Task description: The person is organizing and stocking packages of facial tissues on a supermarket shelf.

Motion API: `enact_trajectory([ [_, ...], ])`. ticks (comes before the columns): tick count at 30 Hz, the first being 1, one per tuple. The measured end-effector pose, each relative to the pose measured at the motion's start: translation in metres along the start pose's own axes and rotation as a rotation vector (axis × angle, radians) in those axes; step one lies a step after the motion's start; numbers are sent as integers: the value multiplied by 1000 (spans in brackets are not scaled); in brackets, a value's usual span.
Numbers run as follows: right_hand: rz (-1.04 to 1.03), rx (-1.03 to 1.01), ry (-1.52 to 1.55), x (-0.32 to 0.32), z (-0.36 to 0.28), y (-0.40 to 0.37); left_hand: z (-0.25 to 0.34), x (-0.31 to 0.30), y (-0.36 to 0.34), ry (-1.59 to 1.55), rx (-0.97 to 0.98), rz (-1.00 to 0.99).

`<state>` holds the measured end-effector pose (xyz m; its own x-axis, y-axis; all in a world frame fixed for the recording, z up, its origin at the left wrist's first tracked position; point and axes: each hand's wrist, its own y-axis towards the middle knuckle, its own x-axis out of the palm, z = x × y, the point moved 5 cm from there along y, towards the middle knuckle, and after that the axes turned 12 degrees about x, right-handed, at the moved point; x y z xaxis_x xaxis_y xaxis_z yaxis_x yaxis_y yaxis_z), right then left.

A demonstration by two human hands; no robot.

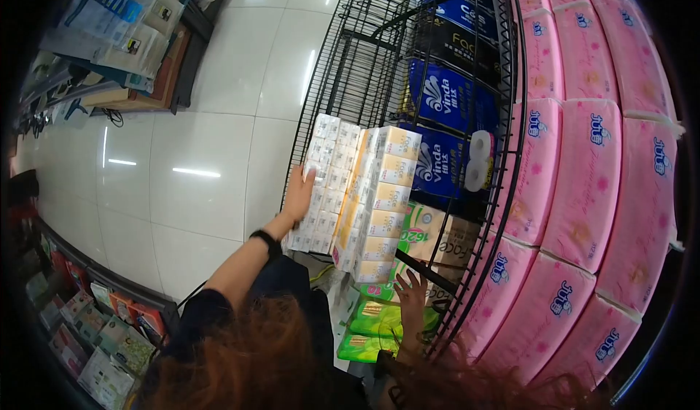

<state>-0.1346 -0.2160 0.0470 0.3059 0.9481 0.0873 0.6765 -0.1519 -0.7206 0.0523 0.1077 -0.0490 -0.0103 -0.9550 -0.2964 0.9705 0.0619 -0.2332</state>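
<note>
My left hand point(297, 197) grips the left edge of a white multi-pack of small tissue packets point(328, 173), its thumb over the top face. Beside that pack, touching it, lies a white and orange multi-pack of tissues marked "Face" point(389, 198). Both rest at the near end of a black wire rack point(364, 41); what supports them underneath is hidden. My right hand point(413, 293) is lower right with fingers spread, close to a black bar of the rack and above green tissue packages point(375, 319). It appears to hold nothing.
Blue Vinda packs point(441, 96) line the rack's right side, with a white roll pack point(478, 160) among them. Large pink packs point(580, 184) are stacked along the right. Shelves with goods point(117, 38) stand upper left, and more small packages point(102, 330) lower left. Tiled floor point(197, 162) lies between.
</note>
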Motion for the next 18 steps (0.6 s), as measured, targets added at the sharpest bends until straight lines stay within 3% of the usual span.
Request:
enact_trajectory([
  [2, 25, 29, 457, -10, -2, -1, 0, -4, -31, 24, 4, 40],
  [6, 156, 8, 436, 5, -28, -4, 6, -3, -47, 75, 4, 39],
  [12, 47, -16, 319, 21, -46, 4, -17, -3, -49, -112, -43, -5],
  [15, 139, 36, 143, -26, -16, 21, -28, 1, -51, -249, -101, -17],
  [17, 219, 293, 268, -58, 14, 35, -27, 3, -53, -287, -146, -24],
  [18, 216, 293, 263, -49, 8, 35, -26, 2, -51, -289, -146, -18],
])
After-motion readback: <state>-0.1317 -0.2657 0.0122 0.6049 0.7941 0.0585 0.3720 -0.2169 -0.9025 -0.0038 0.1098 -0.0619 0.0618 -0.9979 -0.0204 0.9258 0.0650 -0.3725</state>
